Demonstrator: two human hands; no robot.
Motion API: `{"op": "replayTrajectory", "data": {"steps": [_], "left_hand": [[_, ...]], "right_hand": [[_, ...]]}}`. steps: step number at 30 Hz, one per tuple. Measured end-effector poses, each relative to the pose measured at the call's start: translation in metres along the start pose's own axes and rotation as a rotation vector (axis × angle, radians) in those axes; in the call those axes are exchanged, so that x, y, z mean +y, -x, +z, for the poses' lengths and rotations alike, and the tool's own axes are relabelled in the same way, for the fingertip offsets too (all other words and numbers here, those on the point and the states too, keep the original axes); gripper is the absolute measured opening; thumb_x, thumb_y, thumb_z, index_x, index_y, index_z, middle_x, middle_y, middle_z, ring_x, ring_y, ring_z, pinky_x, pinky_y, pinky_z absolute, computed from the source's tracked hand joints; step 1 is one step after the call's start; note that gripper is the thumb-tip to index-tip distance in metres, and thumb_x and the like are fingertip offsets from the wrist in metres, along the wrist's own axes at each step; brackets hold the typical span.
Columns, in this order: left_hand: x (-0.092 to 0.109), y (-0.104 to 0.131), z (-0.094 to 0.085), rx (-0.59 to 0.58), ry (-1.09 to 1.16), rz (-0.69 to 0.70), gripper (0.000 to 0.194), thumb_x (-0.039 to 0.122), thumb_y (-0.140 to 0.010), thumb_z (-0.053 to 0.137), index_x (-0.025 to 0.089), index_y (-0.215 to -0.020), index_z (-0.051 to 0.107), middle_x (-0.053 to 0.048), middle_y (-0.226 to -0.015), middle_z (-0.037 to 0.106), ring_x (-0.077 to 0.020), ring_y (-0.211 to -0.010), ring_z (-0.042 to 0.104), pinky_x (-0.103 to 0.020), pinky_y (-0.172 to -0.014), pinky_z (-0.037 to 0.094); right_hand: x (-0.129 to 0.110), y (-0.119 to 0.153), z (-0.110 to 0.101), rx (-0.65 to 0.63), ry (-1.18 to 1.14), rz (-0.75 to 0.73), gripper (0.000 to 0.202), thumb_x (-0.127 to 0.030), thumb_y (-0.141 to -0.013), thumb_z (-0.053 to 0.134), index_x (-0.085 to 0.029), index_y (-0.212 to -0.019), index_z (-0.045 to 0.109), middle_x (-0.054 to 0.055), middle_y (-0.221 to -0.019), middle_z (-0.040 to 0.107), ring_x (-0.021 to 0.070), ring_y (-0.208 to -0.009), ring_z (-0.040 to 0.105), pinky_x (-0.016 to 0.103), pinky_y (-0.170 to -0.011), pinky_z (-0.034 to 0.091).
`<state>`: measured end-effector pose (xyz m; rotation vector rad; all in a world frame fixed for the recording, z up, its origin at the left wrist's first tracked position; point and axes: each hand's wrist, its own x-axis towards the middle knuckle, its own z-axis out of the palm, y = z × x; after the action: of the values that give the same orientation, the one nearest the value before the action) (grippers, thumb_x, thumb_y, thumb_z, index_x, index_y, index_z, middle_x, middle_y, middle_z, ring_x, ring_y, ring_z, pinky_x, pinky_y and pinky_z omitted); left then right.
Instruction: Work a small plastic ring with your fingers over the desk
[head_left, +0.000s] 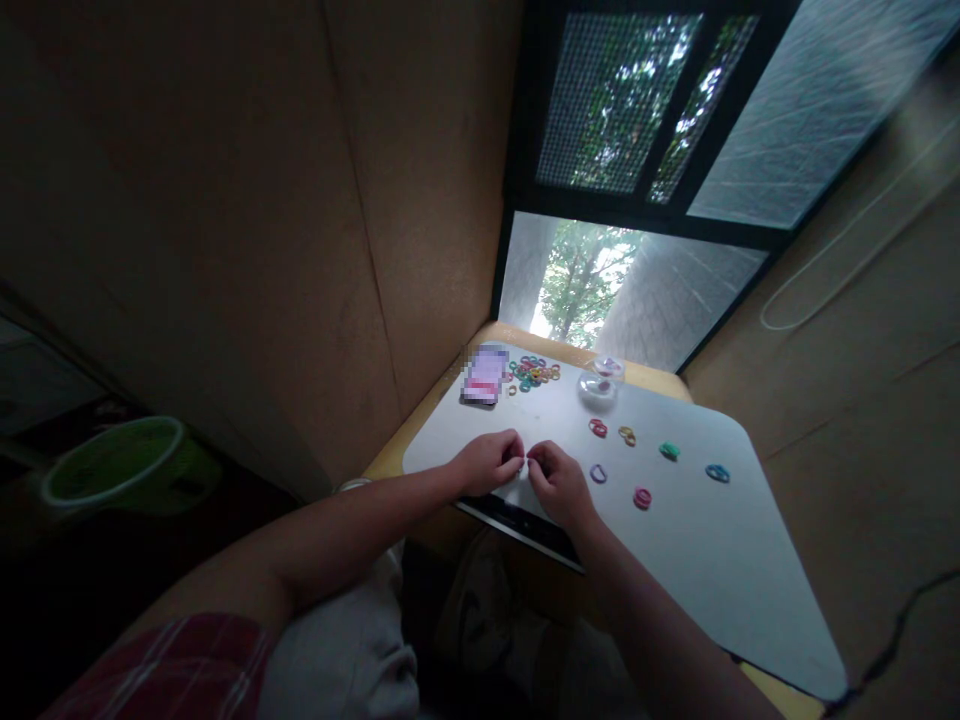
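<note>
My left hand (493, 461) and my right hand (556, 482) meet above the near edge of the white tabletop (690, 540). Both are closed in a pinch, fingertips almost touching; whatever is between them is too small to make out. Right of my right hand lie a purple ring-shaped band (598, 473) and pink bands (643, 497). Farther back are small groups of red bands (598, 428), yellow bands (627, 436), green bands (670, 451) and blue bands (718, 473). A mixed heap of coloured bands (534, 373) sits beyond my hands.
A phone-like slab (485, 375) with a blurred screen lies left of the heap. Clear plastic containers (598, 388) stand at the back, below the window (592, 280). Wooden walls (420, 200) close in on both sides. A green basket (120, 470) is at lower left.
</note>
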<state>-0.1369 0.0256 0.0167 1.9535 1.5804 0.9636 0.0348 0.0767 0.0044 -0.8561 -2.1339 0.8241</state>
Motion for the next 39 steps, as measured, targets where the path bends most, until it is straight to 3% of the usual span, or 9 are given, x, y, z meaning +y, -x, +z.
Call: {"op": "replayTrajectory", "data": {"steps": [5, 11, 20, 39], "left_hand": [[-0.0026, 0.0006, 0.0019, 0.018, 0.034, 0.020, 0.009, 0.025, -0.082, 0.057, 0.017, -0.086, 0.059, 0.001, -0.074, 0.063, -0.0120, -0.064, 0.053, -0.023, -0.059, 0.037], [-0.0038, 0.0007, 0.0020, 0.021, 0.099, 0.017, 0.010, 0.024, -0.079, 0.060, 0.017, -0.086, 0.061, 0.000, -0.076, 0.065, -0.0119, -0.066, 0.056, -0.022, -0.061, 0.040], [-0.0077, -0.0014, 0.0038, 0.075, 0.103, -0.044, 0.015, 0.028, -0.079, 0.062, 0.017, -0.089, 0.061, 0.002, -0.071, 0.063, -0.0112, -0.062, 0.055, -0.022, -0.057, 0.039], [-0.0024, 0.0010, 0.0002, 0.013, 0.062, 0.006, 0.016, 0.032, -0.081, 0.061, 0.017, -0.084, 0.061, 0.001, -0.070, 0.065, -0.0111, -0.061, 0.056, -0.022, -0.057, 0.040]], "right_hand": [[-0.0001, -0.0015, 0.0006, 0.042, 0.078, -0.033, 0.012, -0.023, -0.081, 0.053, -0.018, -0.086, 0.063, 0.002, -0.076, 0.063, 0.0131, -0.060, 0.053, 0.025, -0.058, 0.040], [-0.0016, -0.0018, 0.0001, -0.027, 0.102, -0.001, 0.021, -0.022, -0.081, 0.052, -0.018, -0.093, 0.068, 0.001, -0.074, 0.065, 0.0127, -0.057, 0.052, 0.024, -0.056, 0.040], [0.0005, -0.0008, -0.0001, 0.000, 0.088, 0.002, 0.010, -0.026, -0.082, 0.054, -0.019, -0.082, 0.062, 0.000, -0.069, 0.062, 0.0126, -0.057, 0.051, 0.024, -0.054, 0.037], [0.0013, -0.0001, 0.0011, 0.004, 0.026, 0.042, 0.009, -0.027, -0.083, 0.052, -0.020, -0.082, 0.058, -0.001, -0.067, 0.061, 0.0138, -0.059, 0.053, 0.024, -0.057, 0.038]]}}
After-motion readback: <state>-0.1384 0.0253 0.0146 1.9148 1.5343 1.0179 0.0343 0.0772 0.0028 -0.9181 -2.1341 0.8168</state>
